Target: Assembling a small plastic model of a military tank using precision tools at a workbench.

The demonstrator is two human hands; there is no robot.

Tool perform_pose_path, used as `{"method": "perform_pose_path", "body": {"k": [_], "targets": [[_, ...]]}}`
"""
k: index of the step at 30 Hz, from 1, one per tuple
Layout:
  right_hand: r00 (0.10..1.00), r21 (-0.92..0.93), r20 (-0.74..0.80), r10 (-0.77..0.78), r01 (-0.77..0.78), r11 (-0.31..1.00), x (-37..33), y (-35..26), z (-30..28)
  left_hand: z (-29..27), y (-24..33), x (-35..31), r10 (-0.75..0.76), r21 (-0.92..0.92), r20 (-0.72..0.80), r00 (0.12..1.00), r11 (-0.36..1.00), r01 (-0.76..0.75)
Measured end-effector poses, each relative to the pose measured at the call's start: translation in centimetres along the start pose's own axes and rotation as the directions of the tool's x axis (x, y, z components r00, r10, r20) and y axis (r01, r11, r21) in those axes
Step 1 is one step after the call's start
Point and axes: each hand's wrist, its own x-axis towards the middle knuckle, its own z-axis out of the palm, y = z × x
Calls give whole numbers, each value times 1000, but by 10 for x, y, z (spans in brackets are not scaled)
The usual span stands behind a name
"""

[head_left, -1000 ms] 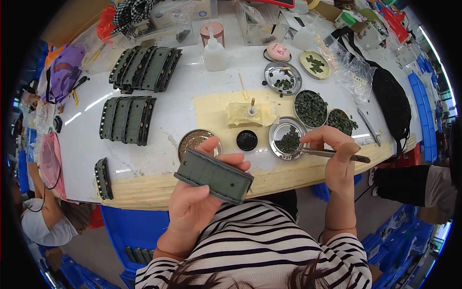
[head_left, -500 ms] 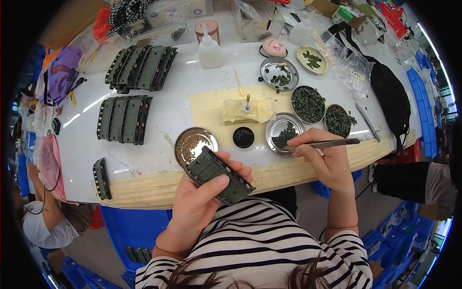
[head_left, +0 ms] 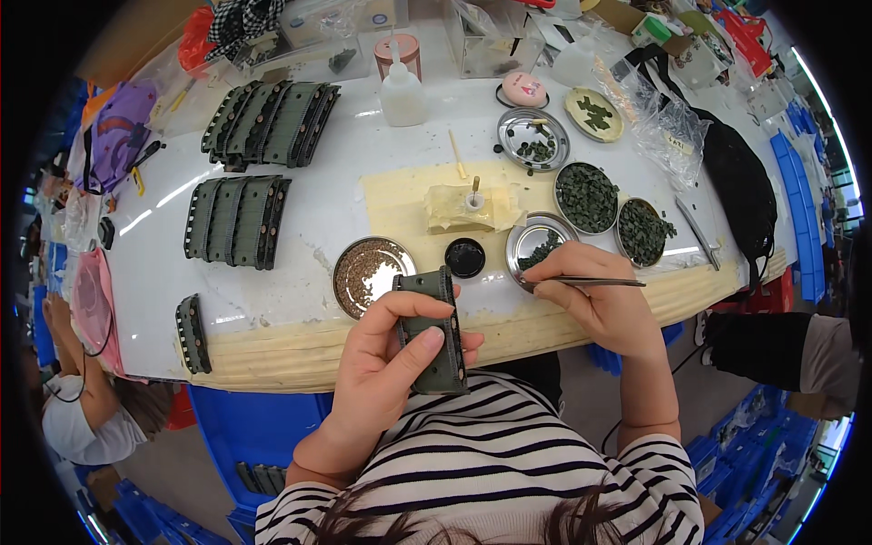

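My left hand grips a dark green curved panel with black ridged edges, fingers wrapped over its face and thumb across it. The panel stands nearly upright above the table's front edge. In my right hand is a pair of metal tweezers, pinched between thumb and fingers. That hand is at the near edge of a shallow metal dish with small dark green chips. The tweezer tips are hidden by my fingers. Left of it are a small black pot and a dish of brown granules.
Several finished-looking green panels lie in rows at the left. Tins of green chips stand at the right. A tape-covered block sits centrally, with a white squeeze bottle behind it. Another person's arm shows at far left.
My left hand has turned the panel from a slant to nearly upright, its fingers now over its face. My right hand with the tweezers has shifted slightly left and nearer the dish.
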Motion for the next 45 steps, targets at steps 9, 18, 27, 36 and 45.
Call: {"method": "perform_pose_path", "body": {"k": [9, 18, 27, 36, 45], "targets": [[979, 144, -99, -180, 193, 971, 5, -18, -2, -2, -10, 10, 35, 120, 11, 999, 992, -36], [959, 151, 4, -283, 279, 948, 13, -41, 16, -5, -14, 18, 137, 270, 107, 985, 949, -162], [954, 221, -174, -246, 281, 934, 9, -33, 30, 1, -17, 18, 118, 17, 12, 993, 993, -118], [949, 243, -226, -221, 275, 930, 9, -35, 39, 2, -19, 19, 158, -62, -21, 987, 985, -159], [958, 264, -224, -180, 237, 935, 10, -39, 41, 1, -19, 20, 175, -25, -23, 984, 984, -175]]}}
